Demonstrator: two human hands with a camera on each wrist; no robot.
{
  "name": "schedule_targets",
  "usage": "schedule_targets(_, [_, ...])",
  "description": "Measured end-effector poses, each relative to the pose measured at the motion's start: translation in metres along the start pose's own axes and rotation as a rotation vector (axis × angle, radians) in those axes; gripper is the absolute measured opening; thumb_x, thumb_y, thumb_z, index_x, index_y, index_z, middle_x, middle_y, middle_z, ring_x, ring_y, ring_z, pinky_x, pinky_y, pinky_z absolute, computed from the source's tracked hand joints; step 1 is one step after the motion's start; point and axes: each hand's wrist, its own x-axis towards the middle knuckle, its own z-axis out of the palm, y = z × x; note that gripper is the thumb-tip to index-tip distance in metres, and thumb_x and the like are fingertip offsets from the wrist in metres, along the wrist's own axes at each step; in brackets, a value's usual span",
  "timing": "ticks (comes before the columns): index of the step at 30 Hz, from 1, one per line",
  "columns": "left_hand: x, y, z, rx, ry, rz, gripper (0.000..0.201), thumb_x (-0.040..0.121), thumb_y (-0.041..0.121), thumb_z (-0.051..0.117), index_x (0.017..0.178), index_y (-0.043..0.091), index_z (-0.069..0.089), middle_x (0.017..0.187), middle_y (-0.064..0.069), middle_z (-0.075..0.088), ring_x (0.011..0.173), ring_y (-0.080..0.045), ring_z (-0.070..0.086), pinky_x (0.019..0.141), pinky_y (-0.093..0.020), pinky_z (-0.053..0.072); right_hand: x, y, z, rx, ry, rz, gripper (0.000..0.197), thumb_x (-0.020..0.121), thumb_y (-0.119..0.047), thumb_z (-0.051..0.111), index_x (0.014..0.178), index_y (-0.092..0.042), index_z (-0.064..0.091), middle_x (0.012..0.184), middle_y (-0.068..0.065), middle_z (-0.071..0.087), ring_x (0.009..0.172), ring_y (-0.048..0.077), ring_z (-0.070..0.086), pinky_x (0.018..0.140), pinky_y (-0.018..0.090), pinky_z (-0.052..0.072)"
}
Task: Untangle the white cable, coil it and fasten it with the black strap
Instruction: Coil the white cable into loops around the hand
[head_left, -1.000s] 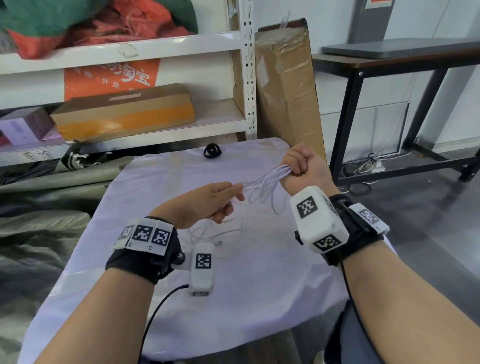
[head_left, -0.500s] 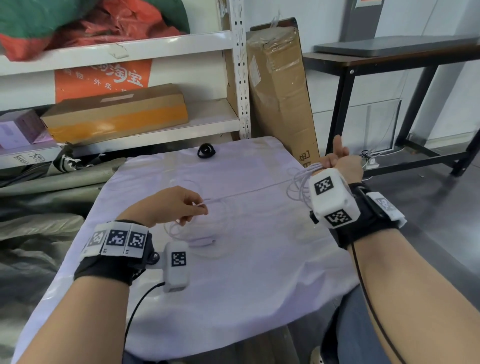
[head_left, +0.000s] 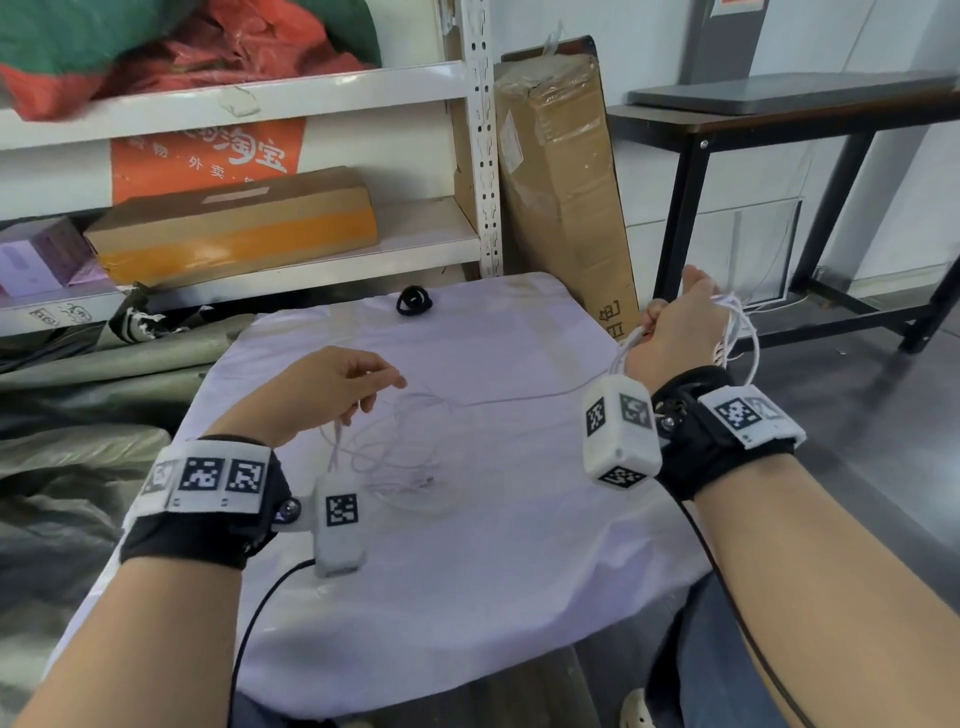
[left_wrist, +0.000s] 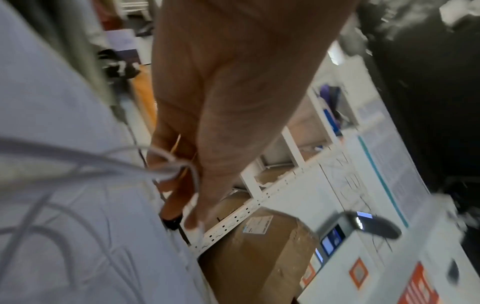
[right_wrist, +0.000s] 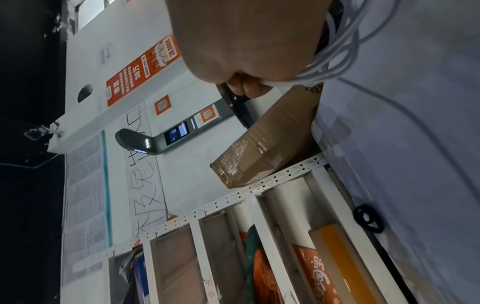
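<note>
The thin white cable (head_left: 410, 457) lies in loose tangled loops on the cloth-covered table (head_left: 467, 571). One strand runs from them up to the right. My left hand (head_left: 358, 387) hovers over the loops and pinches a strand with curled fingers; the cable (left_wrist: 166, 162) crosses those fingers in the left wrist view. My right hand (head_left: 670, 327) is raised past the table's right edge. It grips a bundle of coiled cable turns (head_left: 740, 332), and the coils (right_wrist: 337, 55) hang beside the fist (right_wrist: 246, 51). The black strap (head_left: 414, 301) lies curled at the table's far edge, also visible as the strap (right_wrist: 369, 221).
A white metal shelf (head_left: 483, 156) with cardboard boxes (head_left: 234, 228) stands behind the table. A tall taped carton (head_left: 561, 182) leans at the far right corner. A black-framed desk (head_left: 779, 114) stands to the right over grey floor. Grey tarpaulin (head_left: 78, 467) lies left of the table.
My hands have drawn apart. The right hand moved right and out past the table edge with the coils, and the left hand dropped toward the loose loops, a strand stretched between them.
</note>
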Motion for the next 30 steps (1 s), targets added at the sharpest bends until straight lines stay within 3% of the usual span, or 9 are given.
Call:
schedule_targets(2, [0.005, -0.001, 0.001, 0.301, 0.085, -0.014, 0.021, 0.096, 0.029, 0.052, 0.113, 0.024, 0.064, 0.094, 0.003, 0.064, 0.083, -0.015, 0.057, 0.072, -0.024, 0.041, -0.004, 0.001, 0.003, -0.034, -0.070, 0.026, 0.030, 0.100, -0.020, 0.032, 0.115, -0.019, 0.058, 0.061, -0.007, 0.042, 0.036, 0.005, 0.030, 0.036, 0.018, 0.026])
schedule_targets(6, [0.008, 0.014, 0.014, 0.390, 0.082, 0.117, 0.039, 0.096, 0.031, 0.053, 0.134, 0.025, 0.050, 0.136, 0.003, 0.053, 0.124, -0.017, 0.047, 0.100, -0.027, 0.033, -0.017, 0.006, 0.013, -0.012, -0.269, 0.147, 0.025, 0.101, -0.019, 0.033, 0.092, -0.022, 0.056, 0.063, -0.009, 0.045, 0.034, 0.004, 0.026, 0.036, 0.017, 0.023])
schedule_targets(11, [0.008, 0.046, 0.042, 0.120, 0.027, 0.144, 0.042, 0.096, 0.042, 0.047, 0.137, 0.031, 0.047, 0.142, 0.006, 0.048, 0.124, -0.015, 0.048, 0.095, -0.026, 0.039, -0.028, 0.011, 0.019, 0.062, -0.452, 0.280, 0.025, 0.103, -0.020, 0.033, 0.089, -0.013, 0.052, 0.100, -0.002, 0.065, 0.035, 0.005, 0.027, 0.033, 0.016, 0.026])
schedule_targets(14, [0.012, 0.051, 0.057, -0.060, -0.033, 0.135, 0.044, 0.098, 0.045, 0.042, 0.138, 0.029, 0.047, 0.141, 0.006, 0.049, 0.124, -0.012, 0.048, 0.098, -0.026, 0.038, -0.032, 0.010, 0.023, 0.129, -0.499, 0.352, 0.026, 0.104, -0.021, 0.032, 0.089, -0.011, 0.049, 0.104, -0.001, 0.065, 0.033, 0.005, 0.026, 0.032, 0.015, 0.025])
schedule_targets(18, [0.015, 0.052, 0.078, -0.111, -0.211, 0.173, 0.034, 0.097, 0.039, 0.049, 0.127, 0.025, 0.058, 0.119, 0.011, 0.065, 0.109, -0.006, 0.058, 0.090, -0.019, 0.040, -0.029, 0.008, 0.025, 0.217, -0.517, 0.419, 0.027, 0.104, -0.022, 0.031, 0.086, -0.010, 0.048, 0.101, 0.002, 0.066, 0.031, 0.005, 0.026, 0.030, 0.016, 0.026])
schedule_targets(20, [0.014, 0.050, 0.082, -0.191, -0.274, 0.181, 0.020, 0.096, 0.026, 0.054, 0.112, 0.020, 0.066, 0.091, 0.009, 0.073, 0.087, -0.006, 0.067, 0.081, -0.012, 0.045, -0.026, 0.005, 0.024, 0.292, -0.490, 0.449, 0.027, 0.104, -0.022, 0.032, 0.085, -0.011, 0.047, 0.076, 0.002, 0.065, 0.030, 0.006, 0.026, 0.029, 0.017, 0.025])
schedule_targets(22, [0.014, 0.047, 0.080, -0.256, -0.267, 0.173, 0.016, 0.096, 0.019, 0.055, 0.100, 0.014, 0.070, 0.073, 0.004, 0.069, 0.066, -0.009, 0.065, 0.070, -0.009, 0.047, -0.022, -0.003, 0.021, 0.363, -0.412, 0.436, 0.027, 0.103, -0.019, 0.032, 0.081, -0.013, 0.046, 0.049, -0.001, 0.048, 0.028, 0.006, 0.027, 0.029, 0.017, 0.024])
schedule_targets(28, [0.010, 0.034, 0.065, -0.242, -0.175, 0.129, 0.018, 0.094, 0.027, 0.058, 0.098, 0.016, 0.071, 0.062, 0.004, 0.057, 0.056, -0.013, 0.048, 0.063, -0.021, 0.046, 0.016, -0.008, 0.003, 0.326, -0.073, 0.180, 0.023, 0.097, -0.015, 0.035, 0.081, -0.018, 0.051, 0.085, -0.007, 0.056, 0.032, 0.007, 0.029, 0.035, 0.017, 0.025])
schedule_targets(30, [0.008, 0.034, 0.059, -0.199, -0.184, 0.138, 0.018, 0.094, 0.030, 0.057, 0.100, 0.022, 0.072, 0.061, 0.006, 0.055, 0.055, -0.011, 0.045, 0.061, -0.021, 0.045, 0.013, -0.005, 0.002, 0.234, -0.025, 0.124, 0.025, 0.097, -0.012, 0.034, 0.081, -0.018, 0.052, 0.084, -0.007, 0.059, 0.029, 0.005, 0.029, 0.033, 0.017, 0.025])
